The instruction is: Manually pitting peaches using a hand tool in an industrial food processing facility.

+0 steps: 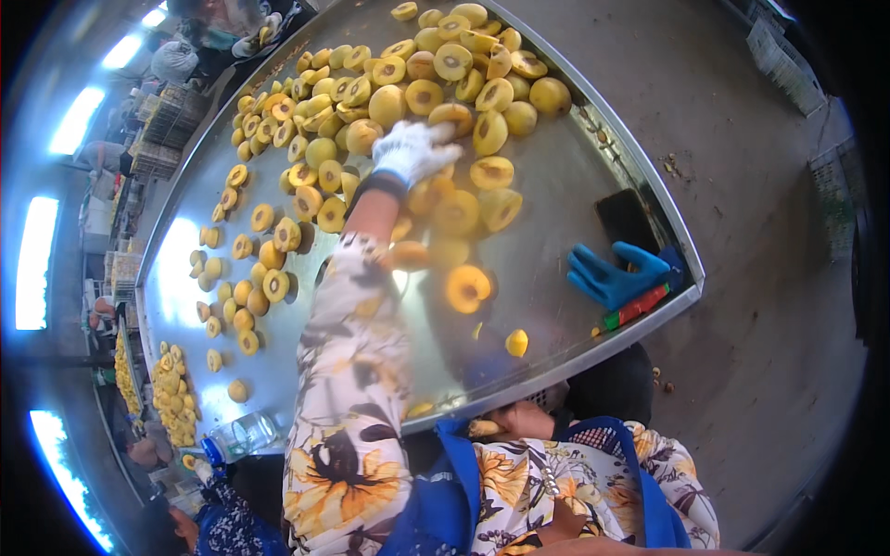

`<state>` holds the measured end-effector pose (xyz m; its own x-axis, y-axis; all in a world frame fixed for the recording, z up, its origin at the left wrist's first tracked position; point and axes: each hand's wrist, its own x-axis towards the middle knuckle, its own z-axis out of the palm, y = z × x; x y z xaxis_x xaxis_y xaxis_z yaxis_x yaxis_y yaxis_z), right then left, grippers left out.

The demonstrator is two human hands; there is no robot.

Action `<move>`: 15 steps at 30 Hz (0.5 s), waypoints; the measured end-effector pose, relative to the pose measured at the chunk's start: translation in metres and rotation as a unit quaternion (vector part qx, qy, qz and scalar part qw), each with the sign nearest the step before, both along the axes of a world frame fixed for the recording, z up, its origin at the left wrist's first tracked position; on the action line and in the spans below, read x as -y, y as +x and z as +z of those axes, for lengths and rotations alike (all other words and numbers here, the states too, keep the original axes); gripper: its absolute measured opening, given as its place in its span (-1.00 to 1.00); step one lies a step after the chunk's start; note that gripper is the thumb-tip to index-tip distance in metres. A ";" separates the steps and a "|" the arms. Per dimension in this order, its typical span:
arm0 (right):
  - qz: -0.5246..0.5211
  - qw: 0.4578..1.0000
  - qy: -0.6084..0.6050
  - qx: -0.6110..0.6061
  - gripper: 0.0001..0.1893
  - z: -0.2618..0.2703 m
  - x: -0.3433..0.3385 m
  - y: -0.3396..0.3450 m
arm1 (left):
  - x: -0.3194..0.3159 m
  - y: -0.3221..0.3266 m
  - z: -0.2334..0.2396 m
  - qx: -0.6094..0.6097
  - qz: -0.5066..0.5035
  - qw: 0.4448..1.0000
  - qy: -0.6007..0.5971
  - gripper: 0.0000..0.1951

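Observation:
My left hand [414, 149], in a white knitted glove, reaches far over the metal table [535, 257]. Its blurred fingers are spread among halved yellow peaches [452, 61] and appear to touch some. Below the hand, several peach halves [455, 212] are blurred by motion; a cut half [467, 288] with a brown-rimmed hollow lies nearer me. Bare and partly hidden by the table's front rim, my right hand [525, 420] stays close to my body. Its fingers are closed around a pale tan, handle-like object [484, 427], whose far end is not visible.
A blue glove [615, 271], a dark flat object [626, 219] and a red-green packet [636, 306] lie in the right corner. A clear bottle [243, 436] with a blue cap rests at the left edge. Co-workers' gloved hands [259, 38] show beyond the far rim; another person [208, 514] is lower left.

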<state>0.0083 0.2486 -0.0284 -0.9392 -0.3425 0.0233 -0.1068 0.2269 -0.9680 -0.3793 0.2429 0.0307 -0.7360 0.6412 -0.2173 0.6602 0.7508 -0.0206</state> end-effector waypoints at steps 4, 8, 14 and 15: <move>0.110 0.982 0.069 0.138 -0.45 0.014 -0.003 0.002 | 0.078 0.067 0.007 -0.043 -0.058 0.997 -0.025 -0.62; 0.073 0.986 0.122 0.088 -0.51 -0.003 -0.005 0.011 | 0.112 0.099 0.007 0.023 -0.116 0.993 -0.012 -0.66; 0.088 0.974 0.112 0.178 -0.48 0.001 -0.009 0.006 | -0.037 0.047 0.029 -0.192 -0.195 0.922 0.274 -0.66; 0.076 0.962 0.119 0.233 -0.45 0.017 -0.014 -0.002 | -0.072 0.033 0.023 -0.185 -0.210 0.932 0.232 -0.61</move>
